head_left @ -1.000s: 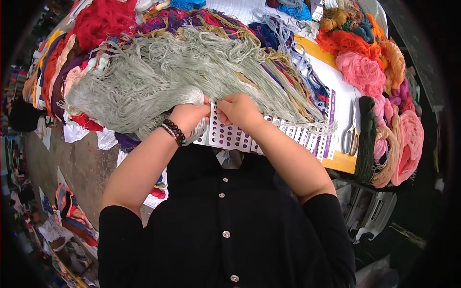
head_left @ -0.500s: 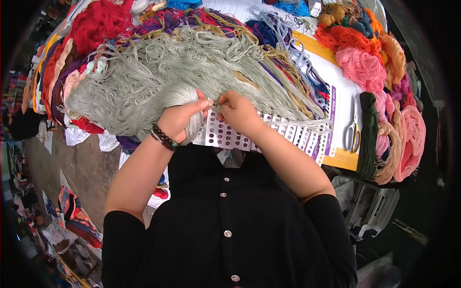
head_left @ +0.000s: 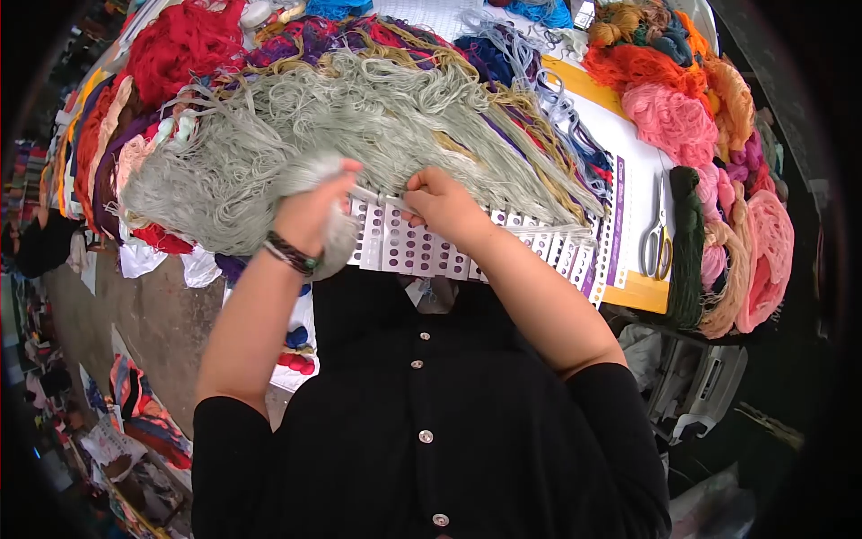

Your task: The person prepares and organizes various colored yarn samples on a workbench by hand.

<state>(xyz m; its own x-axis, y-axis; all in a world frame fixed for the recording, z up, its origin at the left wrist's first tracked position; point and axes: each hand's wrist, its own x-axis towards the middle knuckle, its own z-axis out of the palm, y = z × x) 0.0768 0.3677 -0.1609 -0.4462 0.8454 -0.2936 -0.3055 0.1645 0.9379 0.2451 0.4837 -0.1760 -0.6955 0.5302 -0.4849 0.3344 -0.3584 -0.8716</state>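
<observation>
A bundle of pale grey thread (head_left: 310, 169) is wrapped about my left hand (head_left: 314, 216), which is blurred by motion; the strands pass over the palm and hang down by the wrist. My right hand (head_left: 440, 205) has its thumb and fingers pinched together, apparently on thin grey thread leading toward the left hand. Both hands are at the near edge of a large tangled heap of grey-green thread (head_left: 395, 126). Below them lie white cards with rows of punched holes (head_left: 417, 247), partly covered by the heap.
Silver scissors (head_left: 657, 238) lie on the right, beside a dark green skein (head_left: 686, 247). Pink skeins (head_left: 770, 260) and orange thread (head_left: 646, 72) are piled along the right edge. Red thread (head_left: 184, 49) is heaped at the back left. A person's dark sleeve (head_left: 45, 242) shows far left.
My left hand has moved left, away from my right hand, carrying the grey bundle. The right hand has stayed nearly in place. More of the punched cards now shows between them.
</observation>
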